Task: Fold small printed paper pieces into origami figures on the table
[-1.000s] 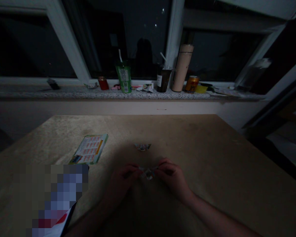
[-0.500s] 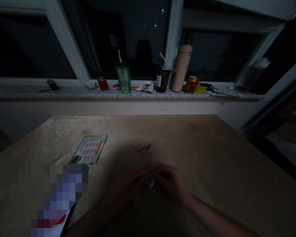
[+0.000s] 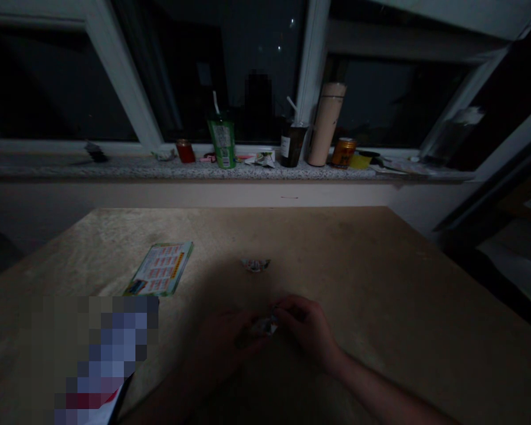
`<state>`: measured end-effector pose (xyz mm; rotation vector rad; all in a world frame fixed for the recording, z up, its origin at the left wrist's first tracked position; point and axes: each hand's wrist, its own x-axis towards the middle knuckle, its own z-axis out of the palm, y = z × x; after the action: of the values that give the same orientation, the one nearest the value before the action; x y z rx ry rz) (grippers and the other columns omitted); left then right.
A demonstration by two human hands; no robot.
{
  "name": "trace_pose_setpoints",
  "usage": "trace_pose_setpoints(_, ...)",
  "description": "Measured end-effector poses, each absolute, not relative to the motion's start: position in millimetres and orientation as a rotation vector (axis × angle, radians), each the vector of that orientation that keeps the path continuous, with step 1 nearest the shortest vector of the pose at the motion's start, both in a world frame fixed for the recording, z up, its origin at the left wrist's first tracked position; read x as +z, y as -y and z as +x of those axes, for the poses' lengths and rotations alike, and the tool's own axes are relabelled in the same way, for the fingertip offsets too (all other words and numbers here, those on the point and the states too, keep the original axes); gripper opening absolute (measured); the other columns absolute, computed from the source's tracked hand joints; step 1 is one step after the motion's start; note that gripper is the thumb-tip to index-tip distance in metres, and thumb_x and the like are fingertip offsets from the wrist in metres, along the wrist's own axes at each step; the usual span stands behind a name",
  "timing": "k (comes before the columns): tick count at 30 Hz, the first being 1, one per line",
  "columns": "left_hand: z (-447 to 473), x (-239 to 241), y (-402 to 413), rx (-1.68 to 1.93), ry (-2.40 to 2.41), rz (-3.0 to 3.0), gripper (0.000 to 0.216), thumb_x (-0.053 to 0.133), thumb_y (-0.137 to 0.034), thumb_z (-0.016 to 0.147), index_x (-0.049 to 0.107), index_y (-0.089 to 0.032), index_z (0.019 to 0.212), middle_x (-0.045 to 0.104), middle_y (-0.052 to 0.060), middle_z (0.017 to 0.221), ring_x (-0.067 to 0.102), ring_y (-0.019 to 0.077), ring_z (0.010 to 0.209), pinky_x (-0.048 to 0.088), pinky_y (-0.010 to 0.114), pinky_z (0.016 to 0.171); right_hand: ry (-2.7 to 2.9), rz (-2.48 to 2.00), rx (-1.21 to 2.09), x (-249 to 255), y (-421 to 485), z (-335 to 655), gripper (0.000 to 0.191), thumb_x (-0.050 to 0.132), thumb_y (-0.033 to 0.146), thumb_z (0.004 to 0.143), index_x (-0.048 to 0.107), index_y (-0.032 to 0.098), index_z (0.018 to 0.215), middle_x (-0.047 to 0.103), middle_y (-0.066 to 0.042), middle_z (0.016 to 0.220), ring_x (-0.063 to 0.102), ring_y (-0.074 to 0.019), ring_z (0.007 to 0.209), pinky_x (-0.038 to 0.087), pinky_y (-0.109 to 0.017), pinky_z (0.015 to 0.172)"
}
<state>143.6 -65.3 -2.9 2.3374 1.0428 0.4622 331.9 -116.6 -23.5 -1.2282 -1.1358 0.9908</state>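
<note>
In the dim light a small shiny wrapped candy (image 3: 266, 325) is between my two hands, low over the table. My left hand (image 3: 223, 339) grips its left side, thumb below and fingers above, though deep shadow blurs the details. The thumb and index finger of my right hand (image 3: 304, 321) are pinched at its right end. Just beyond my hands, a second small candy in a printed wrapper (image 3: 255, 265) lies on the wooden table (image 3: 345, 254). Neither candy's contents can be seen.
A printed card (image 3: 161, 268) and a pixelated item (image 3: 115, 348) lie at the left. On the granite sill (image 3: 137, 168) stand a green cup (image 3: 222, 141), a dark cup with a straw (image 3: 292, 144), a pink flask (image 3: 327, 124), an orange can (image 3: 343, 152) and a red jar (image 3: 185, 151).
My left fingers have shifted slightly up and left, and more of the candy's wrapper now shows between my hands. My right hand stays nearly in place. The second candy has not moved.
</note>
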Motion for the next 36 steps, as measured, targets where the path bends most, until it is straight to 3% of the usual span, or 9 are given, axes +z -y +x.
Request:
trace_pose_setpoints(15,142,-14,63,0.768,-1.201,1.884,0.021,0.068,-0.039,0.071,0.066,-0.025,0.088,0.071,0.0,0.082,0.068,0.0246,0.077,0.054,0.034,0.072,1.094,-1.224,1.007,-25,119,330,0.031,0.062,0.05,0.08,0.054,0.02,0.078,0.063,-0.001,0.072,0.061,-0.0159,0.069,0.047,-0.024,0.06)
trace_pose_setpoints(17,141,-15,61,0.765,-1.171,1.887,0.022,0.068,-0.038,0.072,0.067,-0.026,0.091,0.072,0.0,0.085,0.068,0.0248,0.08,0.054,0.034,0.073,1.128,-1.188,1.012,-24,121,330,0.027,0.06,0.047,0.083,0.054,0.021,0.09,0.063,0.0,0.075,0.062,-0.0157,0.072,0.048,-0.024,0.062)
trace_pose_setpoints(20,139,-13,60,0.719,-1.081,1.924,0.019,0.066,-0.035,0.075,0.069,-0.028,0.092,0.072,-0.001,0.09,0.067,0.0241,0.084,0.053,0.033,0.078,1.289,-1.109,0.983,-20,123,333,0.028,0.052,0.037,0.09,0.05,0.025,0.115,0.066,-0.004,0.097,0.063,-0.0171,0.09,0.049,-0.029,0.079)
trace_pose_setpoints(22,139,-11,59,0.689,-1.028,1.953,0.017,0.063,-0.032,0.078,0.07,-0.029,0.094,0.073,-0.002,0.092,0.067,0.0227,0.085,0.051,0.032,0.08,1.464,-1.082,0.925,-19,125,335,0.029,0.047,0.03,0.093,0.052,0.026,0.121,0.064,-0.006,0.107,0.06,-0.0176,0.1,0.045,-0.033,0.089)
trace_pose_setpoints(24,139,-10,59,0.664,-1.001,1.981,0.018,0.063,-0.031,0.079,0.07,-0.031,0.096,0.073,-0.003,0.091,0.068,0.0217,0.084,0.051,0.03,0.08,1.574,-1.064,0.883,-19,127,336,0.031,0.046,0.025,0.093,0.053,0.027,0.123,0.062,-0.006,0.11,0.058,-0.0178,0.102,0.044,-0.033,0.091)
trace_pose_setpoints(29,139,-10,59,0.561,-0.876,2.094,0.02,0.062,-0.031,0.081,0.07,-0.032,0.1,0.073,-0.003,0.095,0.068,0.0207,0.084,0.049,0.029,0.078,1.509,-1.056,1.01,-24,129,335,0.055,0.054,0.029,0.09,0.033,0.029,0.14,0.054,-0.007,0.114,0.058,-0.0167,0.095,0.048,-0.031,0.082)
trace_pose_setpoints(31,139,-9,60,0.487,-0.831,2.166,0.021,0.063,-0.031,0.082,0.069,-0.033,0.102,0.073,-0.002,0.096,0.067,0.0211,0.085,0.048,0.03,0.08,1.497,-1.075,1.0,-24,127,334,0.049,0.059,0.033,0.087,0.044,0.028,0.133,0.055,-0.006,0.106,0.057,-0.0159,0.088,0.048,-0.028,0.074)
trace_pose_setpoints(33,140,-8,62,0.409,-0.79,2.224,0.019,0.062,-0.033,0.083,0.069,-0.033,0.101,0.073,-0.001,0.093,0.066,0.0209,0.084,0.048,0.03,0.078,1.509,-1.102,0.952,-22,123,334,0.029,0.061,0.035,0.084,0.061,0.024,0.111,0.057,-0.005,0.095,0.056,-0.0157,0.083,0.047,-0.026,0.069)
trace_pose_setpoints(36,140,-6,64,0.36,-0.754,2.26,0.019,0.062,-0.031,0.083,0.069,-0.032,0.101,0.072,-0.001,0.091,0.066,0.0205,0.081,0.047,0.03,0.076,1.494,-1.155,0.939,-21,119,334,0.015,0.063,0.034,0.082,0.067,0.019,0.082,0.058,-0.002,0.08,0.057,-0.0144,0.073,0.045,-0.025,0.063)
